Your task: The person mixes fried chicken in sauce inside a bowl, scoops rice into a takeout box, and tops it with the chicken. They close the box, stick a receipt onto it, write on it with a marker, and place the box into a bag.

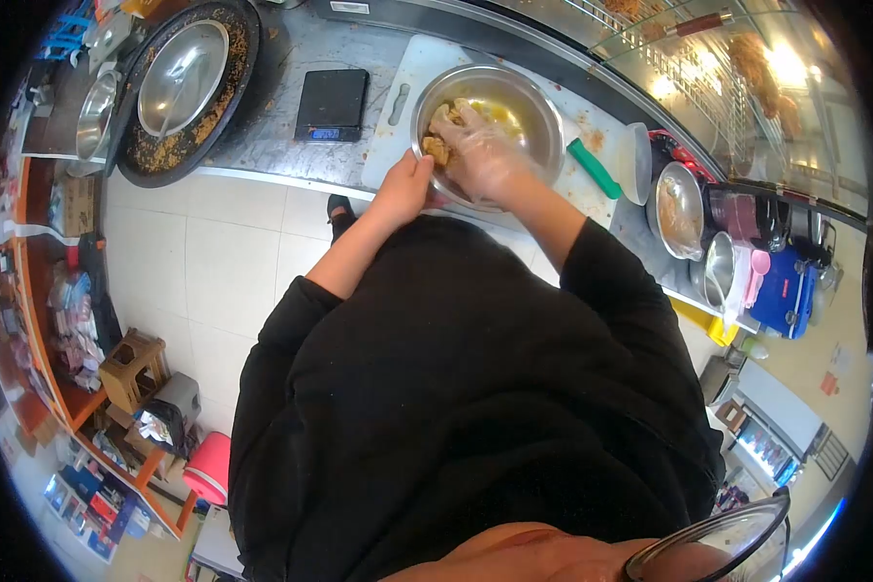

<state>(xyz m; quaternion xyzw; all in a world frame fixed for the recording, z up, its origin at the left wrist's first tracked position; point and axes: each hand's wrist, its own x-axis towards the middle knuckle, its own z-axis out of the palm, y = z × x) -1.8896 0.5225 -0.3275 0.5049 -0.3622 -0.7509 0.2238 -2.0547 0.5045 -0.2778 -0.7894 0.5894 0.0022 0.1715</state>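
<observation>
A steel mixing bowl stands on a white cutting board, with yellowish liquid on its inner wall. Inside lie yellow-brown coated chunks of what looks like meat. My left hand grips the near left rim of the bowl, thumb on top and fingers hidden below. Down in the bowl is my right hand, in a clear plastic glove, its fingers curled over the meat chunks; the glove is slightly blurred. A green-handled knife lies on the board just right of the bowl, its blade partly hidden.
Left of the board sits a black digital scale. Further left, a big black pan holds brown crumbs and a metal bowl. More bowls stand at the right. A glass display case borders the counter's back.
</observation>
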